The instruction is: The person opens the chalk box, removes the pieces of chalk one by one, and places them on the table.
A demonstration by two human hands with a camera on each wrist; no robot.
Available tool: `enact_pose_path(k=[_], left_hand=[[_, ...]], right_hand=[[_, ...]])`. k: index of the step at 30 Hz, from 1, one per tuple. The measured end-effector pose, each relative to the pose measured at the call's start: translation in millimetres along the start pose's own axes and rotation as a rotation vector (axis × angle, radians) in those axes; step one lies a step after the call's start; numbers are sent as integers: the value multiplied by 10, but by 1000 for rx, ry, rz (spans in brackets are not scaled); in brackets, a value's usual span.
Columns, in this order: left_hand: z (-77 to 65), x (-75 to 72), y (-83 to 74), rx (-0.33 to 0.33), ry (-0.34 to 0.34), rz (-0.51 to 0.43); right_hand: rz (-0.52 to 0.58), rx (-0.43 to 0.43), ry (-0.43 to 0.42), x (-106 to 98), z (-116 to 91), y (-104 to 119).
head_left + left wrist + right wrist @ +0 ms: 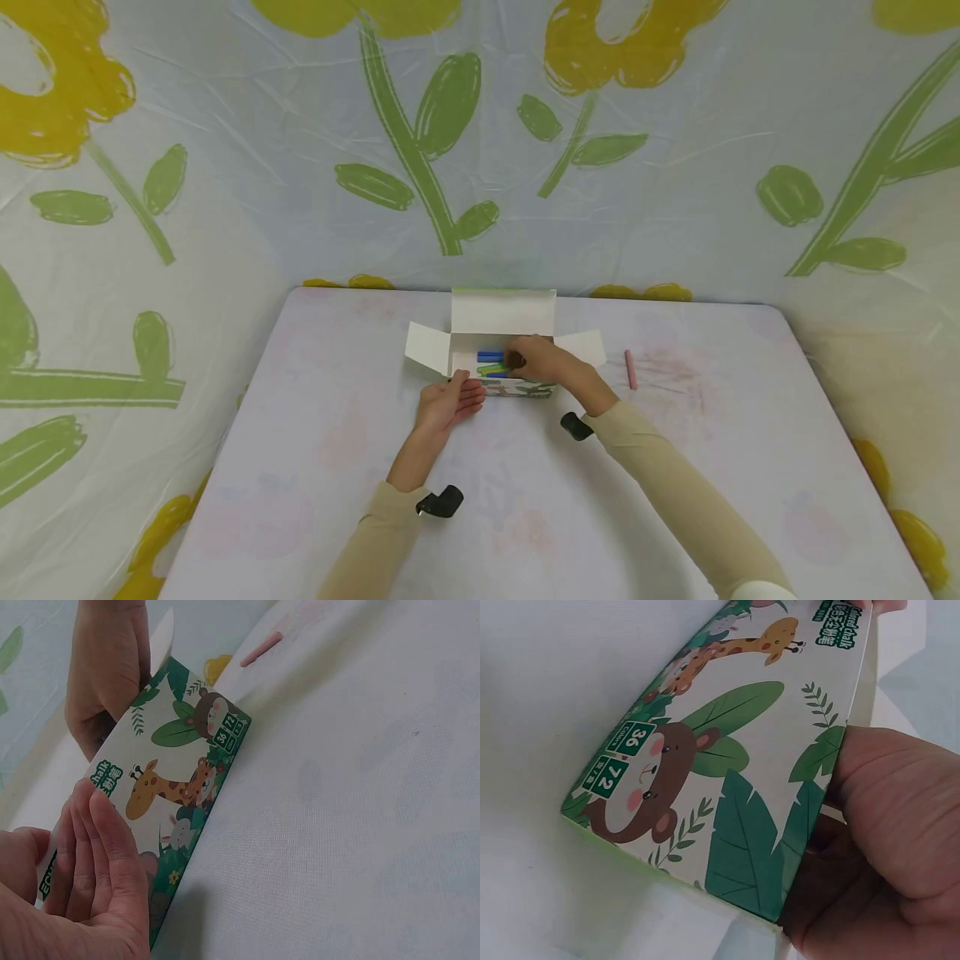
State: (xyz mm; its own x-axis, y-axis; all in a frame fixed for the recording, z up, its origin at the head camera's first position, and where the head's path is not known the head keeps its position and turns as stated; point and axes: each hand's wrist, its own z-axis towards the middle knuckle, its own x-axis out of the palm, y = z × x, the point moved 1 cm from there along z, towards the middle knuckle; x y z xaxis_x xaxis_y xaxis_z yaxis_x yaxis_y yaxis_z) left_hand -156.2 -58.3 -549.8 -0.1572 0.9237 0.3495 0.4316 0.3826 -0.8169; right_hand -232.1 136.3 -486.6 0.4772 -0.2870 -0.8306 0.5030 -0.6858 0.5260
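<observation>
A white chalk box [536,389] printed with animals stands with its lid and side flaps folded out. Blue chalk sticks [491,357] and a green chalk stick [491,368] lie inside. My left hand [448,404] holds the box's front wall near the left corner, its fingers [105,840] flat along the printed front and the thumb over the rim. My right hand [534,360] reaches down into the box's right part, over the chalk. In the right wrist view, the front panel [727,735] hides its fingertips, so I cannot tell whether it grips a stick.
A pink chalk stick [631,369] lies on the table right of the box, beside reddish smudges on the pale tabletop [300,500]. Close behind the box rises a flower-print curtain [300,167]. The open lid [502,311] stands up at the back.
</observation>
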Motion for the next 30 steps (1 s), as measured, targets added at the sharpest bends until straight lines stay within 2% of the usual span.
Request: enact_pose_path(k=[9,16,24,30], left_hand=[[16,12,16,-6,-11,2],[18,17,23,4,-12,3],[1,18,18,-4,-15,3],[0,12,11,-8,-7,-1]], right_hand=[[-13,79,102,-26,48,26],[-12,103,121,25,96,2],[-44,65,110,52,112,5],[-48,1,101,44,92,-14]])
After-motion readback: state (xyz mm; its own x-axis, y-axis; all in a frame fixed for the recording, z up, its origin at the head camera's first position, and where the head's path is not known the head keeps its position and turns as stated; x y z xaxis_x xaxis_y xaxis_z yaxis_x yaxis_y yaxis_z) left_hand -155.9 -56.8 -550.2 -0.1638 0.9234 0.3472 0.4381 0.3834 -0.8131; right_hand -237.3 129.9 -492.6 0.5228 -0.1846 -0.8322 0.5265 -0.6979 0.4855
